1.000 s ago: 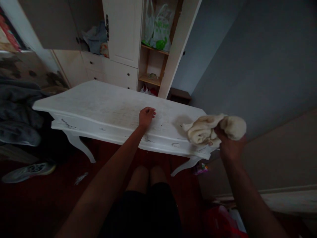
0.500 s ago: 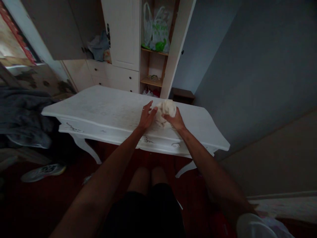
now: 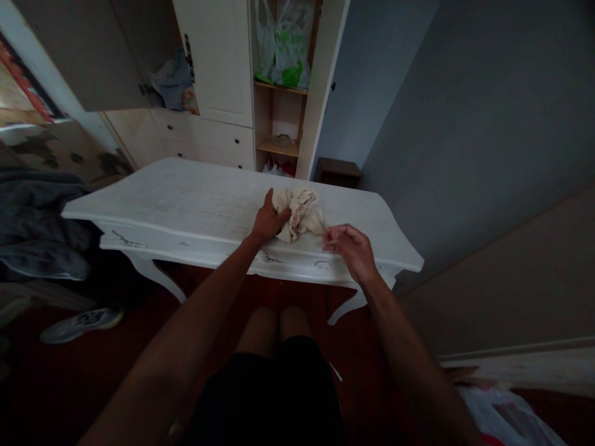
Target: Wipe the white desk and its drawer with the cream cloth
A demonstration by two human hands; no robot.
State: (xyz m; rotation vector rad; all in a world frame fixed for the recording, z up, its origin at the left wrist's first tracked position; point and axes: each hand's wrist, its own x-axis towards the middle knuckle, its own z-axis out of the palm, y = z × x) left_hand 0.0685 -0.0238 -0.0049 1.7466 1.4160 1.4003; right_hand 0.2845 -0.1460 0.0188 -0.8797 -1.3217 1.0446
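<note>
A crumpled cream cloth [image 3: 304, 214] with reddish lettering lies bunched on the white table [image 3: 195, 192], close to its front edge. My left hand [image 3: 268, 220] is closed on the cloth's left side, thumb over the front. At the other side, my right hand [image 3: 352, 248] pinches a corner of the same cloth and draws it out to the right. That corner is mostly hidden by the fingers. The cloth's full shape is lost in its folds.
Behind the table stands a white wardrobe [image 3: 218, 68] with open doors and plastic bags [image 3: 290, 49] on a shelf. Grey clothing [image 3: 41, 217] is heaped at the left, above a shoe [image 3: 81, 325] on the dark red floor. A plastic bag [image 3: 506, 415] lies low at the right.
My right hand has moved right and toward me, pulling a corner out from the bunch. My left hand has closed onto the cloth. Lettering now shows.
</note>
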